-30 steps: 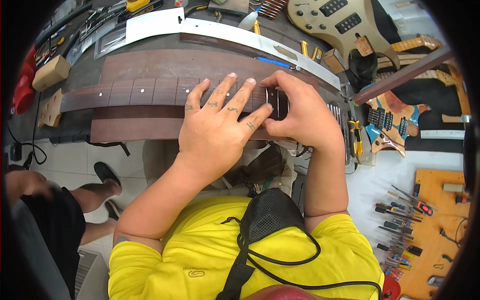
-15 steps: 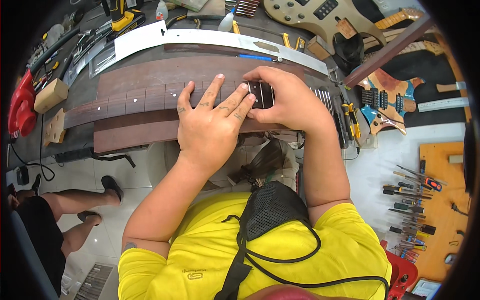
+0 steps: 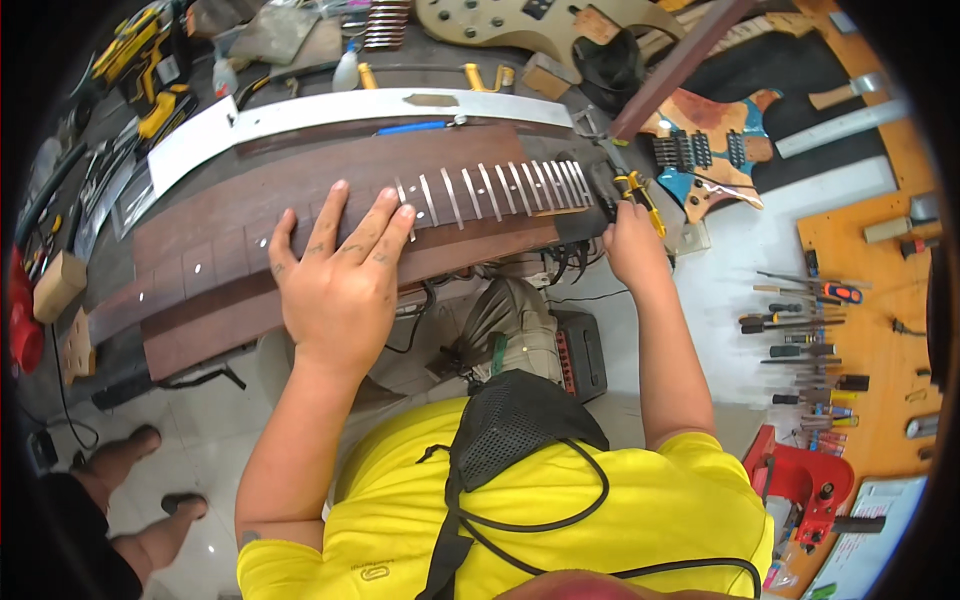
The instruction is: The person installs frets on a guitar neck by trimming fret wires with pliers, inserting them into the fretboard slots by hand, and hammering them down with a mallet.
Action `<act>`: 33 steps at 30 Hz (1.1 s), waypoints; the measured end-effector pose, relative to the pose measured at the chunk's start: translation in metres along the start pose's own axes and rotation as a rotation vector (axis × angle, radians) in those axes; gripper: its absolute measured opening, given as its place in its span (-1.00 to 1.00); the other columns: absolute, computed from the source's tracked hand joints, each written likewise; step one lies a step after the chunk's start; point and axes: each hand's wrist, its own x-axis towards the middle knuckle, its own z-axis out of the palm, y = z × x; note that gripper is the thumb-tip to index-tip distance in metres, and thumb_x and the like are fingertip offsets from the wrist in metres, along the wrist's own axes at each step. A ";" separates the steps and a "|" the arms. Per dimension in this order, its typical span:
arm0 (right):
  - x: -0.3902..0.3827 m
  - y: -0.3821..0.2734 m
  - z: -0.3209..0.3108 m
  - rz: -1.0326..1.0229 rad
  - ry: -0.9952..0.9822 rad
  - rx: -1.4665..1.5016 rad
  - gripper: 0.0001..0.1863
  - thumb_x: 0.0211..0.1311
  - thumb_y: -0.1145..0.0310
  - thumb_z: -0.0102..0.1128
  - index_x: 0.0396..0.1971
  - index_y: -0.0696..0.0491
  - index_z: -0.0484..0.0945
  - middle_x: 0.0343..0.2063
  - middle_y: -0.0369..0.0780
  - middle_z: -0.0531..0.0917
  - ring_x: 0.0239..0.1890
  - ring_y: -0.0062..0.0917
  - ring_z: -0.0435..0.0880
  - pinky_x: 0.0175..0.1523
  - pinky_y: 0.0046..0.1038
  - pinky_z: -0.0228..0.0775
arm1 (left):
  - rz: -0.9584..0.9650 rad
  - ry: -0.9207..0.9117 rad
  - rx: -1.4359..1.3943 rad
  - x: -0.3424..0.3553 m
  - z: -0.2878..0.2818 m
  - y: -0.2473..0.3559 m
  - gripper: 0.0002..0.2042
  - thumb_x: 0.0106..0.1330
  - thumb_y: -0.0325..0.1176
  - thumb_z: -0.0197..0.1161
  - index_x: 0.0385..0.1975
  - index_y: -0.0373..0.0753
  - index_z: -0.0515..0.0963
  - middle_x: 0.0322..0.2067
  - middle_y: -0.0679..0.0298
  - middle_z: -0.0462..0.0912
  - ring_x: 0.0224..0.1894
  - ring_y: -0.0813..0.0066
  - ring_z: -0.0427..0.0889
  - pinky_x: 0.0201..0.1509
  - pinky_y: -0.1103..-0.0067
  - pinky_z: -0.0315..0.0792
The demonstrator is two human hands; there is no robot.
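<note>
Off the dark wooden guitar neck (image 3: 441, 202), the right hand (image 3: 635, 245) has moved to a yellow-and-black tool (image 3: 643, 194); its fingertips are hard to make out, so its grip cannot be told. The left hand (image 3: 338, 310), fingers fanned, hides mid-neck; slim, shiny metal frets (image 3: 489, 192) cross the neck, which lies over smooth brown boards (image 3: 290, 193).

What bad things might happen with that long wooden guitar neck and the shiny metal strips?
The shiny metal strips seem to poke past the edges of the guitar neck, so their ends might scratch the left hand, which is right beside one. Only that hand is on the neck, so it might slip if bumped. The right hand is by the yellow-and-black pliers near the edge of the workbench, so they could perhaps get knocked off.
</note>
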 end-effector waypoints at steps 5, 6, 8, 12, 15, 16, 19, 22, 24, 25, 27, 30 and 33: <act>0.011 0.043 -0.026 0.157 -0.075 0.358 -0.61 0.47 0.35 0.19 0.19 0.20 0.51 -0.40 -0.08 0.65 -0.36 -0.05 0.75 -0.19 -0.11 0.59 | -0.007 0.012 -0.013 0.003 0.000 0.005 -0.71 0.38 -0.33 0.38 0.05 0.16 0.81 0.20 0.51 0.80 0.35 0.24 0.67 0.50 0.00 0.23; 0.016 0.020 -0.046 0.291 -0.123 0.660 -0.60 0.52 0.37 0.15 0.26 0.18 0.49 -0.42 -0.18 0.62 -0.43 -0.28 0.69 -0.28 -0.27 0.54 | -0.027 0.023 -0.045 -0.003 0.001 -0.002 -0.70 0.37 -0.34 0.37 0.05 0.16 0.82 0.18 0.51 0.81 0.35 0.25 0.67 0.50 0.01 0.23; 0.011 -0.034 -0.101 0.363 -0.125 1.033 -0.53 0.61 0.41 0.06 0.43 0.14 0.39 -0.41 -0.31 0.55 -0.52 -0.62 0.54 -0.41 -0.53 0.43 | -0.023 0.031 -0.083 -0.006 0.002 -0.003 -0.67 0.33 -0.37 0.33 0.04 0.16 0.82 0.25 0.33 0.77 0.34 0.20 0.68 0.49 0.00 0.24; 0.001 -0.097 -0.151 0.087 -0.227 1.060 -0.26 0.62 0.52 0.01 0.71 0.06 0.06 -0.31 -0.33 0.58 -0.56 -0.73 0.45 -0.47 -0.65 0.37 | -0.048 0.042 -0.066 -0.008 0.004 -0.001 -0.61 0.31 -0.39 0.31 0.09 0.19 0.82 0.39 -0.12 0.59 0.36 -0.04 0.64 0.49 -0.04 0.25; -0.002 -0.144 -0.162 0.020 -0.353 1.078 -0.20 0.59 0.56 0.06 0.74 -0.04 0.05 -0.33 -0.40 0.58 -0.56 -0.79 0.42 -0.49 -0.66 0.35 | -0.076 0.038 -0.063 -0.008 0.002 -0.003 -0.61 0.33 -0.36 0.30 0.10 0.21 0.82 0.37 -0.10 0.62 0.38 -0.08 0.63 0.50 -0.06 0.25; -0.003 -0.151 -0.167 -0.010 -0.421 1.001 -0.22 0.60 0.54 0.09 0.73 -0.05 0.09 -0.40 -0.43 0.53 -0.57 -0.80 0.39 -0.48 -0.66 0.34 | -0.095 0.042 -0.071 -0.009 0.002 -0.003 -0.61 0.33 -0.36 0.30 0.10 0.21 0.82 0.37 -0.10 0.62 0.38 -0.08 0.63 0.50 -0.06 0.25; 0.000 -0.171 -0.166 -0.005 -0.487 0.975 -0.22 0.61 0.52 0.11 0.73 -0.08 0.08 -0.43 -0.45 0.49 -0.58 -0.80 0.38 -0.47 -0.66 0.34 | -0.098 0.065 -0.095 -0.009 0.004 -0.003 -0.65 0.35 -0.30 0.28 0.07 0.18 0.83 0.33 -0.08 0.65 0.38 -0.10 0.62 0.50 -0.09 0.24; -0.002 -0.177 -0.162 -0.032 -0.527 0.948 -0.22 0.62 0.51 0.12 0.73 -0.09 0.08 -0.43 -0.44 0.49 -0.58 -0.80 0.37 -0.47 -0.65 0.35 | -0.068 0.055 -0.119 -0.010 0.005 -0.003 -0.68 0.38 -0.23 0.24 0.04 0.11 0.84 0.27 -0.05 0.71 0.39 -0.08 0.61 0.51 -0.10 0.22; 0.000 -0.183 -0.161 -0.053 -0.564 0.898 -0.22 0.62 0.51 0.11 0.74 -0.10 0.08 -0.43 -0.44 0.49 -0.58 -0.79 0.37 -0.48 -0.65 0.35 | -0.079 0.052 -0.112 -0.011 0.005 -0.003 -0.68 0.38 -0.23 0.25 0.04 0.11 0.85 0.26 -0.04 0.71 0.39 -0.07 0.60 0.52 -0.10 0.21; 0.000 -0.185 -0.162 -0.063 -0.588 0.856 -0.21 0.62 0.51 0.11 0.74 -0.11 0.07 -0.43 -0.43 0.49 -0.58 -0.79 0.38 -0.48 -0.64 0.36 | -0.071 0.051 -0.109 -0.012 0.005 -0.003 -0.68 0.38 -0.23 0.25 0.04 0.11 0.85 0.26 -0.04 0.71 0.40 -0.06 0.60 0.52 -0.09 0.19; 0.001 -0.187 -0.164 -0.046 -0.583 0.862 -0.20 0.61 0.53 0.11 0.74 -0.10 0.07 -0.42 -0.43 0.50 -0.59 -0.79 0.37 -0.48 -0.64 0.36 | -0.081 0.053 -0.125 -0.012 0.004 -0.003 -0.68 0.38 -0.23 0.25 0.03 0.09 0.85 0.26 -0.03 0.72 0.40 -0.06 0.60 0.53 -0.09 0.18; 0.000 -0.192 -0.166 -0.013 -0.461 0.953 -0.20 0.61 0.59 0.08 0.74 -0.07 0.06 -0.43 -0.44 0.49 -0.59 -0.79 0.35 -0.49 -0.64 0.33 | -0.086 0.058 -0.136 -0.012 0.005 -0.003 -0.69 0.38 -0.22 0.25 0.02 0.07 0.86 0.25 -0.02 0.73 0.39 -0.05 0.60 0.53 -0.08 0.18; 0.001 -0.193 -0.165 -0.026 -0.569 0.850 -0.20 0.61 0.59 0.07 0.74 -0.08 0.06 -0.44 -0.44 0.49 -0.59 -0.79 0.35 -0.49 -0.64 0.33 | -0.080 0.068 -0.144 -0.011 0.004 -0.002 -0.69 0.38 -0.22 0.25 0.00 0.06 0.86 0.24 0.01 0.74 0.38 -0.05 0.61 0.53 -0.08 0.18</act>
